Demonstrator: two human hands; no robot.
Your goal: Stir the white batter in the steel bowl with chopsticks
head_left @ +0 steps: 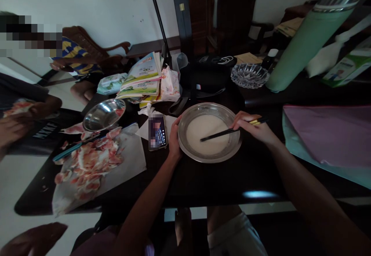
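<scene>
A round metal bowl (208, 157) holding a whitish liquid (199, 128) stands on the dark table before me. My left hand (174, 138) grips its left rim, fingers around the outer side. In my right hand (246, 124), over the bowl's right rim, is a pair of black chopsticks (217, 134) with gold bands near the upper ends. Their tips reach into the liquid around the bowl's middle. Just left of my left hand lies a phone (158, 132) with its screen lit, on a piece of white paper (142, 131).
Peelings (92, 163) and a teal-handled knife (68, 151) lie on a pale sheet (130, 159) at left, beside another metal bowl (100, 117). Books (142, 76), a glass dish (249, 76), a green thermos (307, 43) and a pink cloth (330, 132) surround the workspace. Two other people are at left.
</scene>
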